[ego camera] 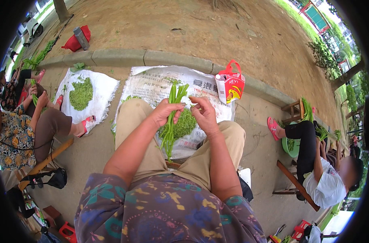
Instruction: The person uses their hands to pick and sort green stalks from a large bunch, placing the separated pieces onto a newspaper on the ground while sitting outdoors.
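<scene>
My left hand (167, 113) grips a small bunch of long green vegetable stems (170, 130) above my lap, thumb across the front. The upper ends stick out past the fist, and thin ends hang towards me. To the right of the bunch is my right hand (205, 114), its index finger reaching towards the stems and its thumb a little apart; I see nothing held there. Under both hands, a heap of plucked green leaves (184, 123) lies on a white woven sack (160, 79) with printed writing, spread between and beyond my knees.
A red-handled carrier bag (230, 83) stands at the sack's right corner, before a stone kerb (178, 62). Seated people work at both sides; at left, another sack (104, 86) bears a leaf heap (81, 94). A green basin (289, 145) is at right.
</scene>
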`<action>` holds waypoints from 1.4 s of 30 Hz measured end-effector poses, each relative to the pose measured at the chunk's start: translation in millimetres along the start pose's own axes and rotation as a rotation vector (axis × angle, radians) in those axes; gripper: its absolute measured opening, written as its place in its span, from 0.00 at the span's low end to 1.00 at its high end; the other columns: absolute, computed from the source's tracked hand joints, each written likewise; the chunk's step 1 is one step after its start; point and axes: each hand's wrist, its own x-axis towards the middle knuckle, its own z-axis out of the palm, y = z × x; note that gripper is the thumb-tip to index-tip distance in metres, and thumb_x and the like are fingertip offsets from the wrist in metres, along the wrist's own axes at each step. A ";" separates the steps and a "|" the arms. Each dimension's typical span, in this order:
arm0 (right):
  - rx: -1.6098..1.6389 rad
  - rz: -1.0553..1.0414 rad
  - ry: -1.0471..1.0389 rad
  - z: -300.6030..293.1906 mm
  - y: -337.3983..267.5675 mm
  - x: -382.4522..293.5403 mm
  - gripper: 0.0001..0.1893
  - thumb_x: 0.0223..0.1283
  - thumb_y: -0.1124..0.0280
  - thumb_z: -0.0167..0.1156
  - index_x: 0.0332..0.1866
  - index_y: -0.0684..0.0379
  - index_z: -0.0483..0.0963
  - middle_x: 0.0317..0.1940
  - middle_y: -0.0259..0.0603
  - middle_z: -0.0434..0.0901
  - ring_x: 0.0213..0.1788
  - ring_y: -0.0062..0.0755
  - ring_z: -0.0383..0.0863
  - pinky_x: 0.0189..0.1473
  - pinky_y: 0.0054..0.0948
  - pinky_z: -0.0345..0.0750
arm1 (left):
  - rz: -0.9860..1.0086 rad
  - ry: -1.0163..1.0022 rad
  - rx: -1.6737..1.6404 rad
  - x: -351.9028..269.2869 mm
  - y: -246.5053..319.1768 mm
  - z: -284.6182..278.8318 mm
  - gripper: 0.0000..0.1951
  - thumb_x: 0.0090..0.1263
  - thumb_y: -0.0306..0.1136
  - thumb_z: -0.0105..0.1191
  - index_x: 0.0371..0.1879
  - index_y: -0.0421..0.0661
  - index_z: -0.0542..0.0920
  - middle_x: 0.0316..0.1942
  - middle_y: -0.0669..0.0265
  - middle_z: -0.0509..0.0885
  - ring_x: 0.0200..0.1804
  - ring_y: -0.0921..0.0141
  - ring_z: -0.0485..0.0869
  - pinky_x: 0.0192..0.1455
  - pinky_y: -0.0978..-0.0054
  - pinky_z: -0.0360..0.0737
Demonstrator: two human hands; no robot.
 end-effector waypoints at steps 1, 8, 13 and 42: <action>-0.057 -0.016 -0.077 2.4 -4.3 -1.4 0.15 0.52 0.83 0.55 0.46 0.61 0.77 0.34 0.35 0.74 0.34 0.21 0.76 0.34 0.20 0.75 | 0.001 0.004 0.014 0.8 -1.8 0.1 0.07 0.63 0.30 0.57 0.27 0.41 0.76 0.12 0.66 0.73 0.12 0.73 0.71 0.13 0.76 0.69; -0.354 -0.180 -0.091 2.0 -9.2 -3.6 0.07 0.53 0.78 0.57 0.38 0.59 0.78 0.25 0.40 0.75 0.26 0.37 0.77 0.30 0.29 0.74 | -0.033 -0.009 0.025 1.0 -4.4 2.3 0.06 0.62 0.30 0.57 0.28 0.41 0.78 0.12 0.65 0.74 0.11 0.73 0.72 0.14 0.76 0.69; -0.420 -0.134 -0.075 5.5 -6.8 -4.5 0.04 0.52 0.75 0.58 0.33 0.60 0.77 0.26 0.42 0.75 0.26 0.39 0.77 0.30 0.32 0.74 | -0.056 -0.018 0.032 1.3 -4.5 2.5 0.07 0.62 0.31 0.58 0.28 0.41 0.78 0.12 0.65 0.74 0.11 0.73 0.72 0.14 0.75 0.70; -0.347 0.267 0.083 -0.5 20.8 1.2 0.09 0.53 0.70 0.65 0.26 0.64 0.76 0.16 0.35 0.76 0.18 0.20 0.71 0.24 0.23 0.70 | 0.016 0.111 0.111 5.4 -6.5 -2.9 0.13 0.56 0.28 0.62 0.39 0.36 0.80 0.13 0.70 0.72 0.12 0.77 0.68 0.14 0.79 0.67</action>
